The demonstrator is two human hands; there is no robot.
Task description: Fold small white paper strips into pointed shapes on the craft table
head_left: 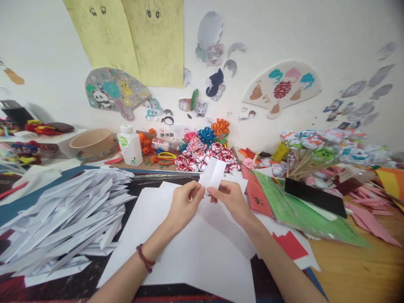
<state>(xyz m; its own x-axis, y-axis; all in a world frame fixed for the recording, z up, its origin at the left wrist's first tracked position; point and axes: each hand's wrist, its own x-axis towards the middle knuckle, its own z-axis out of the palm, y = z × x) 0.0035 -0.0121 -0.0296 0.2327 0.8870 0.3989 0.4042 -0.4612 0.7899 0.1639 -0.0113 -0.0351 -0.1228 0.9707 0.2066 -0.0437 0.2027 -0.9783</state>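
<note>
A small strip of white paper with a crease along its length is held up between my two hands, over the middle of the table. My left hand pinches its lower left edge between thumb and fingers. On the other side, my right hand grips the lower right edge, thumb in front. Beneath both hands lie large white paper sheets, overlapping each other. To the left of them is a big heap of folded white paper strips.
Behind stand a white bottle, red-and-white paper flowers and thin wires. Toward the right are a green packet, a black phone, red paper squares and flowers on sticks. A beige basin sits back left.
</note>
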